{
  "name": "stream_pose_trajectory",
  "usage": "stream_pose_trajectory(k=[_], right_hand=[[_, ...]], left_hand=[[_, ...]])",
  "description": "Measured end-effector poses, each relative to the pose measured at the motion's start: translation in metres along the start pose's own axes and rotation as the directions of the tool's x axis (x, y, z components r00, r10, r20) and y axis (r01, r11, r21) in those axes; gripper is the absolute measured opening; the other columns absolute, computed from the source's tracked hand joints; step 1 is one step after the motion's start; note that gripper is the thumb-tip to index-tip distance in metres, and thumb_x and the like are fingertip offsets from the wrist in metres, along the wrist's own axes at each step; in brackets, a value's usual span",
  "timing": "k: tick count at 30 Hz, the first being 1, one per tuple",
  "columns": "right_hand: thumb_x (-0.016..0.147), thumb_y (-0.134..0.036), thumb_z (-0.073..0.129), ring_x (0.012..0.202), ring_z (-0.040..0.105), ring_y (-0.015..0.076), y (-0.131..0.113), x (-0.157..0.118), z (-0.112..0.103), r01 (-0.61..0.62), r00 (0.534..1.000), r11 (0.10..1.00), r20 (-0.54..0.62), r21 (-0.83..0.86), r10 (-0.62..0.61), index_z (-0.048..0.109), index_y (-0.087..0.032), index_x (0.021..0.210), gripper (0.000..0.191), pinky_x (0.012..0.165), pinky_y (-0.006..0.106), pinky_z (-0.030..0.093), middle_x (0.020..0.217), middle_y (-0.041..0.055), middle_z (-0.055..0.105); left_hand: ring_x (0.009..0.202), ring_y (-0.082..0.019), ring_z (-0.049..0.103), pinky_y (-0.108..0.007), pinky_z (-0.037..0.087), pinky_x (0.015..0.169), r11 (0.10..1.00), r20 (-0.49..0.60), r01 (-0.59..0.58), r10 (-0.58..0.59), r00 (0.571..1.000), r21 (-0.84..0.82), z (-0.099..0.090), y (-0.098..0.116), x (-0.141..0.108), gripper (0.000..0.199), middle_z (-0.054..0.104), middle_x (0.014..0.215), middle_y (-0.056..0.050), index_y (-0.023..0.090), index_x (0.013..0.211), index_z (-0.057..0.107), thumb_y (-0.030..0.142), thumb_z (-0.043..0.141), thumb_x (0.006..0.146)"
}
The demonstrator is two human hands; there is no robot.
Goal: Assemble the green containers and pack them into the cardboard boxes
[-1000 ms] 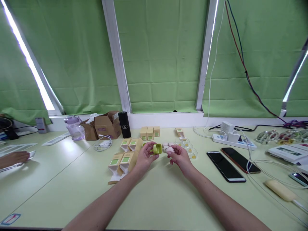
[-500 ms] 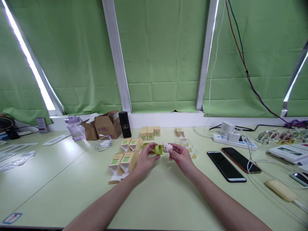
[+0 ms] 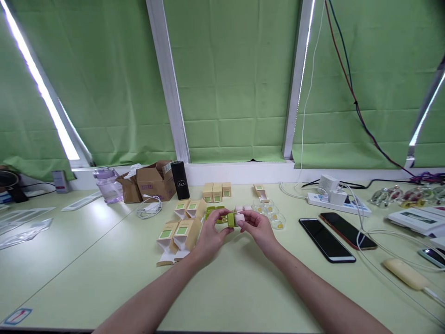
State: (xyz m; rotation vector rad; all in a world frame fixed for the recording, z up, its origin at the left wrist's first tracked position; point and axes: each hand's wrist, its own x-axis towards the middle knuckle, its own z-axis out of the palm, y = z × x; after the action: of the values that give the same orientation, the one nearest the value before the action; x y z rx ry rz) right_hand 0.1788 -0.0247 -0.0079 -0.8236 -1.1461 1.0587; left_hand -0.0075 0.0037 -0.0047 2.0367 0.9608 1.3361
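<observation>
My left hand (image 3: 211, 235) grips the green cup (image 3: 231, 221), my right (image 3: 261, 233) pinches the pink cap (image 3: 239, 218) against it, boxes (image 3: 187, 232) at nine o'clock. Both pieces seem light, stiff, perhaps slick; I'd hold cup walls and cap sides, though fingers partly hide the join.

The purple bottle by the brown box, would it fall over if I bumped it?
The purple bottle might tip, since it stands upright. It looks see-through, so probably stiff plastic or glass. Its sides look rounded, so it could roll once down.
</observation>
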Motion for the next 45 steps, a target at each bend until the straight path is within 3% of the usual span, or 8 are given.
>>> stream_pose_trajectory(k=[22, 30, 36, 45], right_hand=[[0.059, -0.043, 0.093, 0.06, 0.06, 0.0162, -0.0079, -0.0025, 0.0027, -0.017, 1.0, 0.999, 0.01, -0.03, 0.018, 0.082, -0.019, 0.085, 0.037, 0.06, 0.031, 0.052, 0.073, 0.0036, 0.075], [0.064, -0.045, 0.09, 0.061, 0.06, 0.0159, -0.0022, -0.0024, 0.0023, 0.002, 1.0, 0.999, 0.006, -0.054, -0.001, 0.079, -0.018, 0.088, 0.038, 0.059, 0.031, 0.055, 0.073, 0.0029, 0.072], [0.069, -0.044, 0.087, 0.062, 0.062, 0.0162, -0.0031, -0.0045, 0.0024, 0.03, 1.0, 0.998, 0.0, -0.058, -0.03, 0.079, -0.021, 0.107, 0.045, 0.062, 0.032, 0.057, 0.071, 0.0002, 0.069], [0.071, -0.051, 0.086, 0.06, 0.064, 0.0172, -0.0001, -0.0045, 0.004, 0.036, 0.999, 0.997, -0.018, -0.062, -0.038, 0.08, -0.019, 0.102, 0.045, 0.06, 0.034, 0.058, 0.073, 0.0026, 0.072]], left_hand=[[0.112, -0.024, 0.064, -0.041, 0.053, 0.1, 0.996, 0.044, -0.081, 0.079, 0.996, 0.035, -0.0037, 0.0065, -0.0017, 0.041, 0.066, 0.118, -0.005, 0.026, 0.115, 0.069, 0.01, 0.075, 0.077], [0.112, -0.024, 0.063, -0.041, 0.053, 0.1, 0.995, 0.06, -0.087, 0.084, 0.995, 0.051, -0.003, 0.0048, -0.0026, 0.042, 0.066, 0.116, -0.005, 0.026, 0.115, 0.068, 0.011, 0.078, 0.078], [0.109, -0.024, 0.062, -0.041, 0.052, 0.097, 0.994, 0.039, -0.097, 0.095, 0.995, 0.057, -0.0009, 0.0035, -0.0043, 0.041, 0.065, 0.113, -0.005, 0.025, 0.114, 0.068, 0.015, 0.081, 0.077], [0.106, -0.024, 0.062, -0.04, 0.052, 0.096, 0.992, 0.013, -0.114, 0.113, 0.993, 0.056, 0.0011, 0.0057, -0.0047, 0.037, 0.065, 0.112, -0.006, 0.023, 0.11, 0.067, 0.017, 0.082, 0.077]])
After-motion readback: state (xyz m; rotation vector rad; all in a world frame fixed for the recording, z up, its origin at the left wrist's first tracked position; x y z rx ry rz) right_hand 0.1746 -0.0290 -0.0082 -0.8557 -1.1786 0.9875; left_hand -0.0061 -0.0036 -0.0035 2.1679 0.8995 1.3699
